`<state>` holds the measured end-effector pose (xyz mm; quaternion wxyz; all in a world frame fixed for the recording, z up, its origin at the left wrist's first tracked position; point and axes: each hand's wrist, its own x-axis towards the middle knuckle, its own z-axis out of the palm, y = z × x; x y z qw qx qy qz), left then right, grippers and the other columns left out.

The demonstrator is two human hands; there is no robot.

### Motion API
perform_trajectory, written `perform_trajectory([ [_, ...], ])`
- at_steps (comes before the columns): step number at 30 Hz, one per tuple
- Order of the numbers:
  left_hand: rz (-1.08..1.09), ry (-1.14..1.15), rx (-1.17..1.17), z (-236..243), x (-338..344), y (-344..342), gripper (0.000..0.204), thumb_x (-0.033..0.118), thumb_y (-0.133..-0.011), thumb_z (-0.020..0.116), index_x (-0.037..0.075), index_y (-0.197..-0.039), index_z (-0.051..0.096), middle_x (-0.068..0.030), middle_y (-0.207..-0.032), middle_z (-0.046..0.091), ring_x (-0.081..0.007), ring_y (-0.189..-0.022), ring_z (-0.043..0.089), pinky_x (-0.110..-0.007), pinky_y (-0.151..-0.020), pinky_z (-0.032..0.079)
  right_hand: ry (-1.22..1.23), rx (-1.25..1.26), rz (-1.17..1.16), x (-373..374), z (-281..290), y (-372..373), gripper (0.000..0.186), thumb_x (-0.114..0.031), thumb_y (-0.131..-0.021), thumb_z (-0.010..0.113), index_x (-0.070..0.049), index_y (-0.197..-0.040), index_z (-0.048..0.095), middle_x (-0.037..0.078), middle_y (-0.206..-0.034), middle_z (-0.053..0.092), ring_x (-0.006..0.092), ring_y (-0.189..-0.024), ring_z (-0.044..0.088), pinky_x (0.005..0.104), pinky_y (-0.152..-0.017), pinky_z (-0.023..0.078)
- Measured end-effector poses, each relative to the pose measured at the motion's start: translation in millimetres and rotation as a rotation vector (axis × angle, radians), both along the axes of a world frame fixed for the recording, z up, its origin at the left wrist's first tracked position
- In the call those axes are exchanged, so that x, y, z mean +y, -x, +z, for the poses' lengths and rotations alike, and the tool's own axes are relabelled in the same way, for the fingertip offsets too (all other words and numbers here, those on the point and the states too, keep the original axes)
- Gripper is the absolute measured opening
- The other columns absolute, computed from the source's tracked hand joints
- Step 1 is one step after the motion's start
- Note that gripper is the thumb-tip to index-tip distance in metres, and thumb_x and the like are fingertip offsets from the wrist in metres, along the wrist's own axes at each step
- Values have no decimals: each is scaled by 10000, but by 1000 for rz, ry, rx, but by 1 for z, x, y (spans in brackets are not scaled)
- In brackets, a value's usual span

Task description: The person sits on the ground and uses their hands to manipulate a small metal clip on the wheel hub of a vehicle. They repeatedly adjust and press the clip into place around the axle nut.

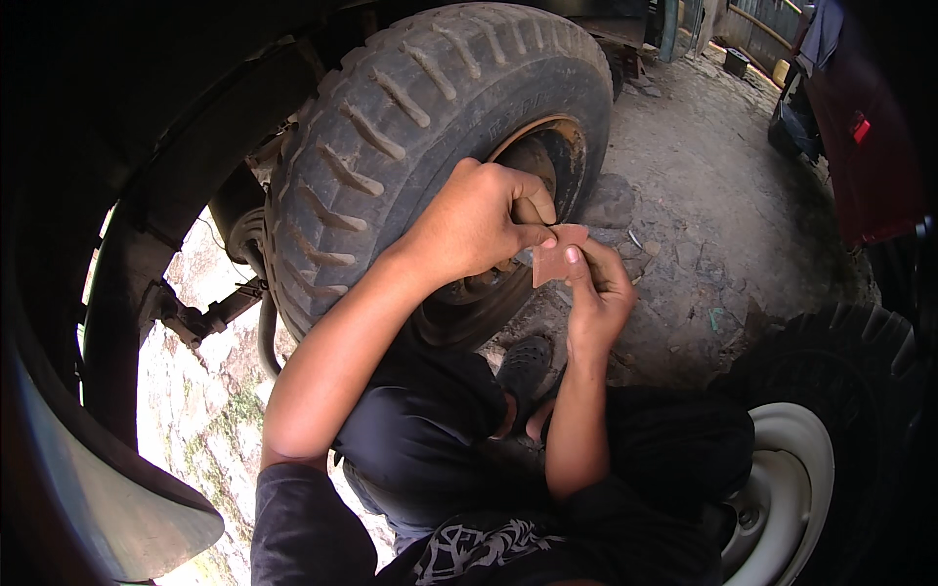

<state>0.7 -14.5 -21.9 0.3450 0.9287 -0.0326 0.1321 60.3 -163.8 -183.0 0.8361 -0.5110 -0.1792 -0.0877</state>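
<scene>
Between my two hands is a small, flat reddish-brown piece (559,256), like a scrap of sandpaper, with uneven edges. My left hand (489,217) pinches its upper left side between thumb and fingers. On the right side my right hand (600,298) grips it, thumb laid on top and fingers behind. Both hands are in front of a large, upright truck tyre (459,107) with deep tread lugs. The tyre's rusty wheel rim (562,135) is partly hidden by my left hand and forearm.
A second tyre with a white wheel (796,488) is close at the lower right. Dark vehicle bodywork arches over the left side, with a hose and a metal bracket (200,322) beneath. Rough ground (703,205) with stones and debris stretches right, past a dark red panel (865,146).
</scene>
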Motion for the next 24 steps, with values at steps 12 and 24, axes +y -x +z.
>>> perform_trajectory([
  [12, 24, -19, -27, 3, -4, 1, 189, 64, -827, 925, 15, -974, 815, -109, -826, 822, -168, -712, 785, -310, -683, 593, 24, -6, 142, -10, 1, -10, 266, -147, -998, 844, 33, -1176, 765, 49, -974, 768, 90, -825, 671, 254, -755, 534],
  [24, -211, 45, -54, -10, 1, -4, 251, 20, -822, 909, 8, -1053, 812, -120, -931, 842, -197, -870, 830, -325, -795, 639, -201, 16, 271, 2, 10, 11, 279, -224, -1065, 766, 27, -1186, 750, 91, -1125, 779, 127, -1039, 702, 297, -956, 541],
])
